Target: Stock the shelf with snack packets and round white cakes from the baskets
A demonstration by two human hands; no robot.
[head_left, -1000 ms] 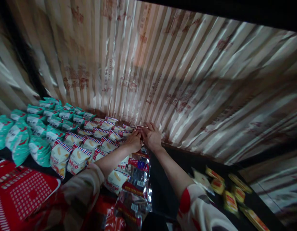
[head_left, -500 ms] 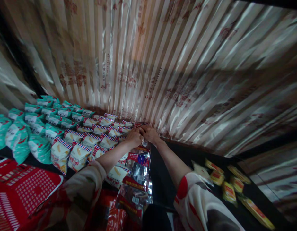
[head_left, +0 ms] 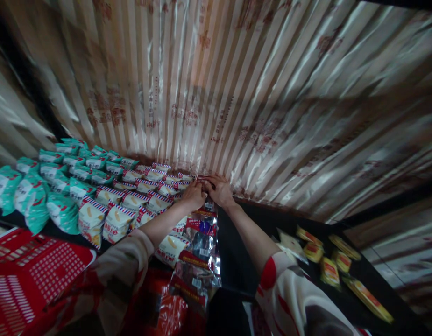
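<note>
Both hands meet at the far end of a row of dark red snack packets, close to the plastic-covered wall. My left hand is closed at the near left side of a reddish packet, whose top edge shows above the fingers. My right hand lies over the same packet from the right, thumb close to the left hand, fingers bent around its edge. Most of this packet is hidden by the hands. Nearer to me in the row lie shiny packets with clear windows. Cream bags with striped tops stand just left.
Teal bags stand in rows at the far left. A red perforated basket is at the lower left. Yellow packets lie scattered on the black shelf to the right. Orange-red packets are close to my body.
The hands stay at the back of the row, with the right hand's fingers shifted slightly over the packet. The view has moved slightly.
</note>
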